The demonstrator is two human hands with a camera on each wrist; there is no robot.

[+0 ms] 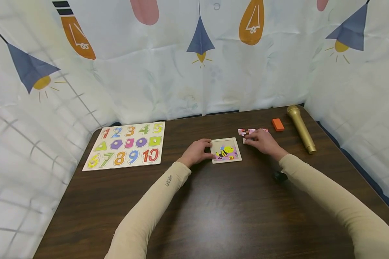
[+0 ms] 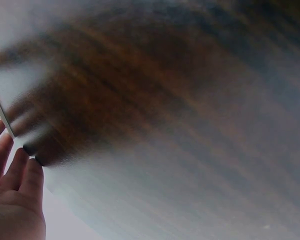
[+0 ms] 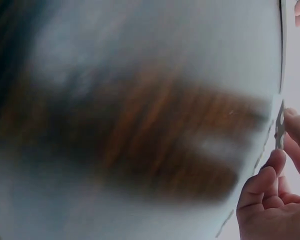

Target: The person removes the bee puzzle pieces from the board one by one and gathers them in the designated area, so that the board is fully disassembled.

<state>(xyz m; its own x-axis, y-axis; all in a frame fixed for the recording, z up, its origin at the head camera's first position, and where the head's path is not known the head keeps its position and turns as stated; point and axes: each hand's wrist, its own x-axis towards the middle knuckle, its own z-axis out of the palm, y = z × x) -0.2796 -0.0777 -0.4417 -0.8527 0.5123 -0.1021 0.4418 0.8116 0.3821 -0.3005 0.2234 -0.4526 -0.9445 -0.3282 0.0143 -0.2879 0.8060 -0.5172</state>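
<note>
A small wooden puzzle board (image 1: 227, 161) with a light rim lies at the middle of the table, a yellow-and-black bee picture partly filled in on it. My left hand (image 1: 199, 151) holds its left edge, thumb near the lower corner and fingers near the upper one. Just right of the board, my right hand (image 1: 264, 142) pinches a jigsaw piece (image 3: 280, 127) between thumb and fingers. In the right wrist view that piece is seen edge-on, so its picture is hidden. Beyond the right hand lie several loose pink jigsaw pieces (image 1: 241, 132), partly covered by the fingers.
A number-and-shape board (image 1: 139, 127) lies at the table's left back. An orange block (image 1: 278, 125) and a gold microphone (image 1: 301, 129) lie at the right back. Under the right forearm sits a small dark object (image 1: 280, 176). A patterned curtain (image 1: 168, 90) hangs behind the table.
</note>
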